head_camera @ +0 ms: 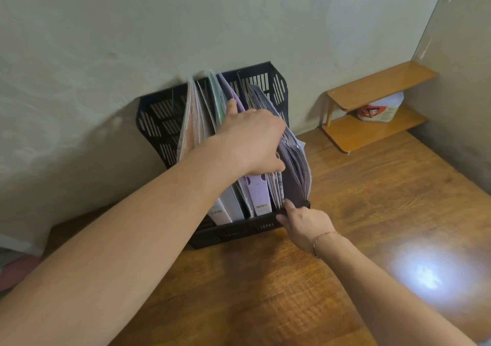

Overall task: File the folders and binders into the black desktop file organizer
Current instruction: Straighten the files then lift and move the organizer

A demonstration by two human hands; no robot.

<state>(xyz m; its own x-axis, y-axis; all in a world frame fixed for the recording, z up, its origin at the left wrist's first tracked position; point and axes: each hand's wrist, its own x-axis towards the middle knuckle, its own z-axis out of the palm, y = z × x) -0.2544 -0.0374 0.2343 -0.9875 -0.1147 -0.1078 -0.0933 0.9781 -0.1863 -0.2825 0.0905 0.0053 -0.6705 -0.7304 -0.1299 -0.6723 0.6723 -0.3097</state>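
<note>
The black desktop file organizer (156, 122) stands against the wall on a wooden desk. Its slots hold upright binders and folders: a pale pink folder (186, 122), a grey binder (233, 205), a lilac binder (259, 194) and loose sheets. A dark purple folder (295, 170) stuffed with papers leans in the rightmost slot. My left hand (252, 141) lies over the tops of the files, gripping the upper edge of the dark purple folder. My right hand (305, 223) pinches that folder's lower front corner at the organizer's front rim.
A small two-tier wooden shelf (377, 85) stands at the back right with a white plastic container (380, 109) under its top board. A bright light spot (427, 276) falls on the wooden desk (372, 199). A side wall closes the right.
</note>
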